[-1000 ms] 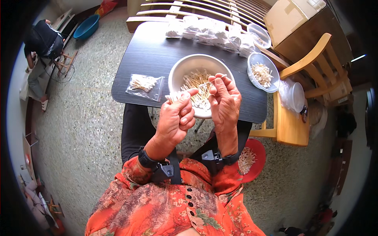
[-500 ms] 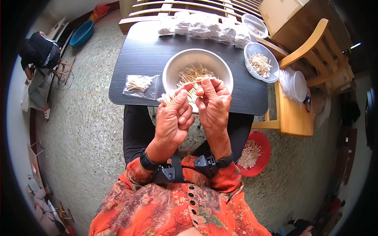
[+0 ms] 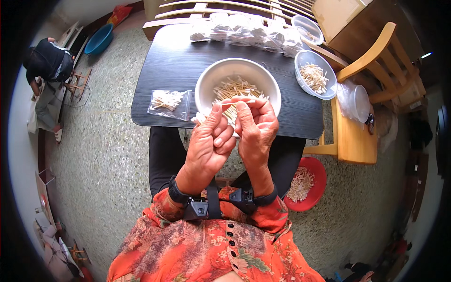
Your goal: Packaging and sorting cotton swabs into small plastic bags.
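Both my hands are raised over the near rim of a white bowl [image 3: 205, 77] heaped with cotton swabs [image 3: 238, 88]. My left hand [image 3: 206, 141] is closed around a bunch of cotton swabs, whose white tips [image 3: 199, 118] stick out at its left side. Between the fingertips of my right hand [image 3: 256, 129] a single cotton swab [image 3: 244, 102] is pinched, lying nearly level. The left thumb and forefinger reach to that swab's left end. To the left of the bowl lies a clear zip bag [image 3: 183, 111] with a bundle of swabs in it.
Filled clear bags [image 3: 249, 30] line the table's [image 3: 164, 54] far edge. A clear tub [image 3: 329, 89] of swabs stands at the right, by a wooden chair [image 3: 354, 148]. On the floor sits a red basin [image 3: 319, 181] with more swabs. Another person [image 3: 47, 61] works far left.
My right thumb and fingers have shifted slightly on the single swab, which now shows more plainly between both hands. My left hand keeps its bunch. The whole view has drifted slightly.
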Demonstrator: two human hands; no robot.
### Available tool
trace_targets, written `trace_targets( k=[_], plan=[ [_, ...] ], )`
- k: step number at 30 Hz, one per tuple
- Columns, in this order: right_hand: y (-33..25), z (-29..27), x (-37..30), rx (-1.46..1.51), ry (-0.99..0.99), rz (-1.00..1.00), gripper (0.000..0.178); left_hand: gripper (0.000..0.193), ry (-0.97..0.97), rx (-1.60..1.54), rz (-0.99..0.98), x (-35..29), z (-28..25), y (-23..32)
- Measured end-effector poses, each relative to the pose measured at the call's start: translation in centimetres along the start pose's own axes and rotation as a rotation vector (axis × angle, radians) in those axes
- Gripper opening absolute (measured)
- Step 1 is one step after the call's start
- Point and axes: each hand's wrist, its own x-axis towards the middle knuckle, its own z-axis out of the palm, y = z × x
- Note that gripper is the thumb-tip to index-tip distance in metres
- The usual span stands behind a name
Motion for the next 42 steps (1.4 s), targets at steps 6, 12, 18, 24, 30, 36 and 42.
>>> trace_targets(
  k=[6,12,18,24,30,36,42],
  plan=[
    [0.8,-0.3,-0.6,-0.428,-0.110,-0.257,0.014,0.022,-0.028,-0.089,-0.047,0.2,-0.5,0.8],
    [-1.3,-2.1,0.4,-0.838,-0.083,-0.642,0.010,0.028,-0.123,-0.069,0.120,0.6,-1.1,2.8],
    [1.2,-4.0,0.1,-1.164,-0.144,-0.845,0.011,0.025,-0.039,-0.014,0.168,1.2,-2.2,3.3],
    [2.1,-3.8,-0.5,-1.254,-0.180,-0.875,0.009,0.024,-0.095,-0.078,0.121,1.2,-2.3,2.7],
    [1.6,-3.7,-1.2,-1.177,-0.217,-0.889,0.006,0.028,-0.074,-0.077,0.155,0.7,-1.8,2.4],
    [0.8,-3.5,-1.4,-1.136,-0.286,-0.793,0.007,0.036,-0.038,-0.070,0.156,0.4,-1.6,2.6],
    [-1.2,-2.3,1.7,-1.109,-0.256,-0.628,0.008,0.036,-0.009,-0.027,0.201,0.2,-1.9,2.8]
  ],
)
